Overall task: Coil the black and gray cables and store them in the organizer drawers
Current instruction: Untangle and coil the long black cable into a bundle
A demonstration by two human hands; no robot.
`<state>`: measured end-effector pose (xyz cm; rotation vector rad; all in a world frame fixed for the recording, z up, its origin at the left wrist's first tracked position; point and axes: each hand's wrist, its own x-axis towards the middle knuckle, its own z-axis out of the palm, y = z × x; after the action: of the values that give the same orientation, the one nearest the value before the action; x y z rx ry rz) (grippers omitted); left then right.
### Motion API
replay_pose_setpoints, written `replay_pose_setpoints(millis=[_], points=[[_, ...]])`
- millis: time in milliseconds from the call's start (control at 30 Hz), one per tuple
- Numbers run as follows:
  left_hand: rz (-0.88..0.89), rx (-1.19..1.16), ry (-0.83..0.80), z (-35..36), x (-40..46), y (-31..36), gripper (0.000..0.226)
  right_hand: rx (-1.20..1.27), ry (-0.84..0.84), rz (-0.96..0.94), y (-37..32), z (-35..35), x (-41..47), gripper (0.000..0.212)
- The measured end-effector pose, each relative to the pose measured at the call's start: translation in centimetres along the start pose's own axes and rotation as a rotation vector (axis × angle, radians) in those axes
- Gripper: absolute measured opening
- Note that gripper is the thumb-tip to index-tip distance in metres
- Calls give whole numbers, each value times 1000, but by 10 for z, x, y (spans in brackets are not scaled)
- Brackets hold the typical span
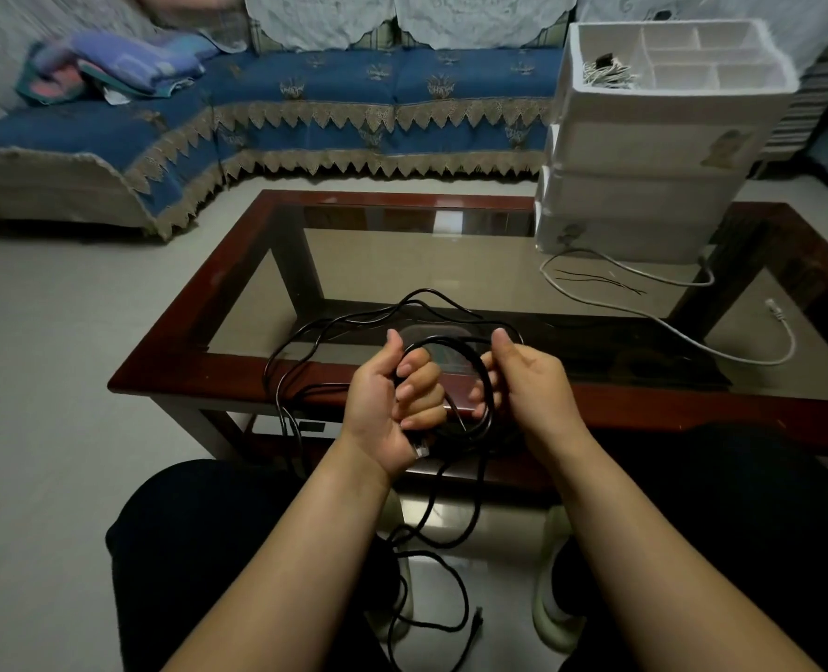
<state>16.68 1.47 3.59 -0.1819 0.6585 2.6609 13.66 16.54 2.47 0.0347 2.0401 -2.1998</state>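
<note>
A long black cable (480,366) forms a small loop between my two hands over the table's near edge. My left hand (392,400) is closed around one side of the loop, a clear plug end poking out below the palm. My right hand (523,380) grips the loop's other side. More black cable trails over the table to the left and down to the floor between my feet. A gray cable (722,346) lies loose across the right part of the glass table. The white organizer (664,152) stands at the table's far right; its top tray holds a coiled whitish cable (606,72).
The glass-topped coffee table has a dark red wooden frame (218,366). Thin black ties (596,281) lie on the glass near the organizer. A blue-covered sofa (305,99) stands behind, with folded cloth (116,60) on its left end. My knees and shoes are below.
</note>
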Motion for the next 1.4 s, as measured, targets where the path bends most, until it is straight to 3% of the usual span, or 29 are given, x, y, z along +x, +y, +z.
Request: replay_pose_setpoints(millis=[67, 233, 400, 567, 634, 734, 800, 867, 1000, 1101, 1201, 1267, 1401], points=[[9, 18, -16, 1, -4, 2, 50, -129, -23, -15, 1, -4, 2, 42], [104, -81, 53, -3, -7, 13, 40, -269, -272, 193, 9, -12, 4, 49], [263, -178, 121, -9, -9, 37, 44, -452, -466, 158, 18, -34, 1, 50], [321, -219, 126, -15, -8, 48, 42, -587, -522, 74, 10, -46, -2, 24], [325, -225, 129, -14, -9, 51, 43, -479, -498, 54, 5, -47, -5, 29], [300, -204, 157, -11, -8, 52, 42, 32, -485, 93, -8, -49, -15, 33], [281, -229, 176, -12, -5, 52, 41, 328, -576, 96, -16, -50, -21, 24], [268, -287, 187, -16, -4, 54, 39, 364, -688, 134, -20, -51, -28, 25], [288, -300, 211, -25, -6, 70, 34, -270, -702, 342, -23, -64, -33, 38], [253, -165, 213, -20, -8, 66, 35, -614, -456, 429, -28, -65, -30, 47], [229, -53, 184, -8, -8, 48, 40, -934, -73, 174, -29, -54, -28, 36], [241, 20, 177, 0, -7, 39, 42, -1212, 41, 5, -25, -44, -30, 23], [342, 329, 208, 16, -6, 28, 44, -1609, -119, -134, -18, -19, -41, 19]])
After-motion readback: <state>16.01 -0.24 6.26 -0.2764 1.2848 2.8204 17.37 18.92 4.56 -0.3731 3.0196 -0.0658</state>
